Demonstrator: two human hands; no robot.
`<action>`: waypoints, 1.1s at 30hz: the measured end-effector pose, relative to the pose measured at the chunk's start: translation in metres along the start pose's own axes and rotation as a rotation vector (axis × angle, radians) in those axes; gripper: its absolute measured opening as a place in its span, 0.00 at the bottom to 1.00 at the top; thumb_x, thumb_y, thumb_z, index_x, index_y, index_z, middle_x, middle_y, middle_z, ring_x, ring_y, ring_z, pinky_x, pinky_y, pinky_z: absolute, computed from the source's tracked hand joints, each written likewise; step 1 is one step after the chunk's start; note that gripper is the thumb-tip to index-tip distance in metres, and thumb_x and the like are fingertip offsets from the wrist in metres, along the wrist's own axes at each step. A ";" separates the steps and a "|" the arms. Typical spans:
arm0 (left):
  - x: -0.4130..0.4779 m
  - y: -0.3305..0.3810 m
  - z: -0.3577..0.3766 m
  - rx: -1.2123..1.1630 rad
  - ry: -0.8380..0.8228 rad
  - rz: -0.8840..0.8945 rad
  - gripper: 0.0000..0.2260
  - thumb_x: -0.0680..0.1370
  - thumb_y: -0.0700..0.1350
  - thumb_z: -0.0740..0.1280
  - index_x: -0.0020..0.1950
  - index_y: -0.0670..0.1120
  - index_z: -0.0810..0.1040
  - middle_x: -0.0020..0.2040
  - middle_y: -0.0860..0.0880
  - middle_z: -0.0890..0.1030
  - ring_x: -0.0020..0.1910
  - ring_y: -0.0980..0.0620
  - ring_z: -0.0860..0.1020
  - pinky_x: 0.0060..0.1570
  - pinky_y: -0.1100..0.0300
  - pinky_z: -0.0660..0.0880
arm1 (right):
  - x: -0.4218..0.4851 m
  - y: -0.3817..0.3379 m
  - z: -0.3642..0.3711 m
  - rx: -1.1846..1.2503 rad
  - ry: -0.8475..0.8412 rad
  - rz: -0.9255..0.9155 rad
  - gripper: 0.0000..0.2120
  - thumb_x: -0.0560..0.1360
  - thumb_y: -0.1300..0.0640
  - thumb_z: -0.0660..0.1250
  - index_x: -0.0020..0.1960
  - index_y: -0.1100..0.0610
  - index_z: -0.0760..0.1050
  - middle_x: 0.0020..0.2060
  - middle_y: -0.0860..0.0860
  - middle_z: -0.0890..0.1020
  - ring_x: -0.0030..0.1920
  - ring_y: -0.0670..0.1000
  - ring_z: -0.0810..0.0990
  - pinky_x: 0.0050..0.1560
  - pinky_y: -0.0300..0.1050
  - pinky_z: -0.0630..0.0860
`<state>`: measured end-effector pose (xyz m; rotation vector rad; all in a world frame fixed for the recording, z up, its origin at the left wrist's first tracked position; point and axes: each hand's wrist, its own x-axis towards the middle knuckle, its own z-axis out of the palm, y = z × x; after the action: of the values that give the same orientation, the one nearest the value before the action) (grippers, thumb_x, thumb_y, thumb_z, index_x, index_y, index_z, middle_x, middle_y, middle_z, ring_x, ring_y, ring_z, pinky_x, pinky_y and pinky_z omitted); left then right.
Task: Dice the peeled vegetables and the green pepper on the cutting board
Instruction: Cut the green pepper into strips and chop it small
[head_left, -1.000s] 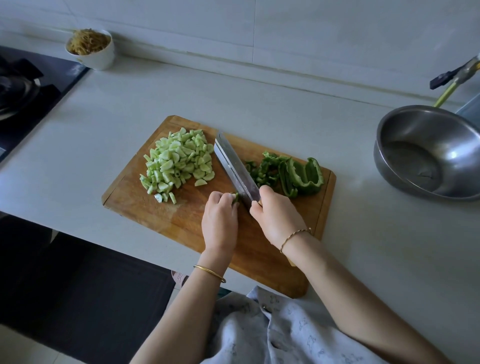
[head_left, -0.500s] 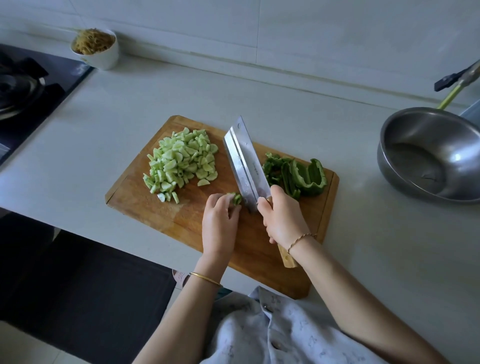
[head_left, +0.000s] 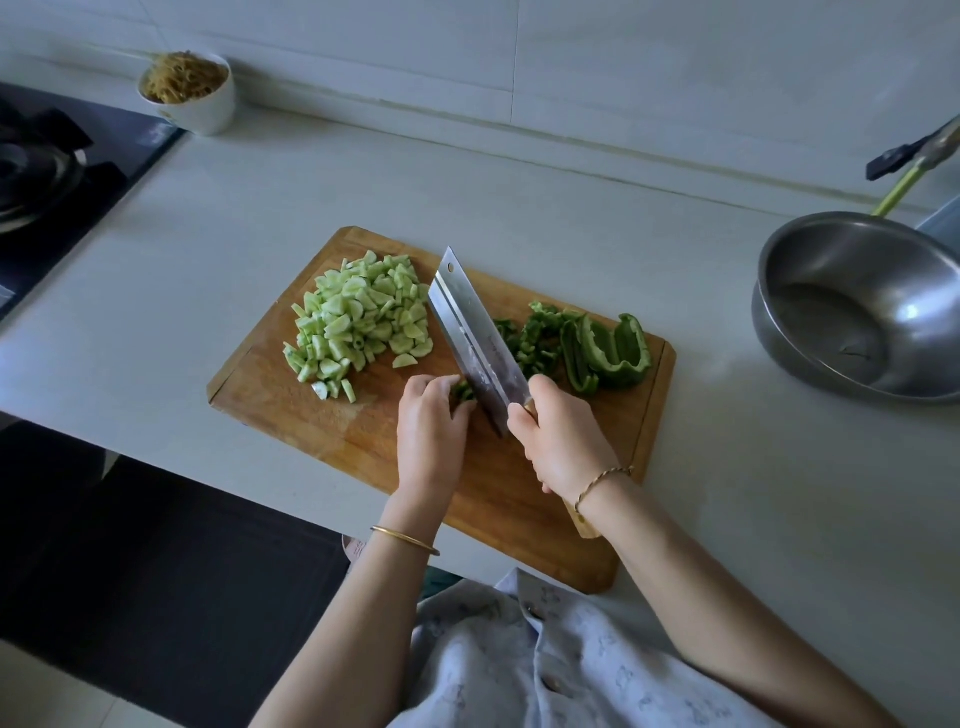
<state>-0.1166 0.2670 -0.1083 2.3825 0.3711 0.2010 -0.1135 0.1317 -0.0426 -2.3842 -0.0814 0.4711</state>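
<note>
1. Right hand (head_left: 558, 441) grasps the broad steel cleaver (head_left: 470, 332); left hand (head_left: 428, 421) pinches a dark green pepper strip (head_left: 462, 391) mid-frame on the wooden cutting board (head_left: 322, 415).
2. A slipping strip could put that hand under the blade.

White tiled wall (head_left: 649, 62), pale countertop (head_left: 311, 202) w/ hob (head_left: 57, 171), dark floor (head_left: 156, 582).

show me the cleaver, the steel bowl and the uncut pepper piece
cleaver (head_left: 475, 332): head view, middle of the blade
steel bowl (head_left: 852, 254): head view, far inner wall
uncut pepper piece (head_left: 615, 358): head view, its curved inner side
</note>
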 end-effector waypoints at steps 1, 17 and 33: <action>0.000 0.000 -0.001 -0.009 0.000 -0.009 0.12 0.76 0.40 0.68 0.59 0.42 0.78 0.55 0.45 0.76 0.55 0.50 0.73 0.51 0.65 0.66 | 0.000 0.000 0.000 -0.006 -0.008 0.000 0.09 0.82 0.53 0.57 0.48 0.59 0.68 0.36 0.55 0.78 0.33 0.55 0.77 0.35 0.56 0.81; 0.004 0.007 -0.003 -0.066 0.004 -0.068 0.07 0.75 0.38 0.69 0.52 0.42 0.81 0.52 0.46 0.79 0.48 0.55 0.73 0.46 0.67 0.66 | 0.009 -0.011 0.004 -0.103 -0.082 0.043 0.06 0.82 0.54 0.55 0.49 0.56 0.65 0.38 0.51 0.75 0.39 0.55 0.80 0.41 0.57 0.82; 0.018 0.025 0.008 0.003 -0.072 0.008 0.04 0.75 0.37 0.67 0.49 0.40 0.76 0.48 0.48 0.75 0.45 0.53 0.72 0.43 0.64 0.67 | 0.016 0.009 -0.037 0.398 0.103 0.111 0.09 0.81 0.56 0.57 0.43 0.58 0.64 0.29 0.53 0.72 0.19 0.49 0.68 0.19 0.38 0.67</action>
<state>-0.0923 0.2501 -0.0971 2.3872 0.3276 0.1179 -0.0864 0.1048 -0.0279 -2.0223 0.1769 0.3750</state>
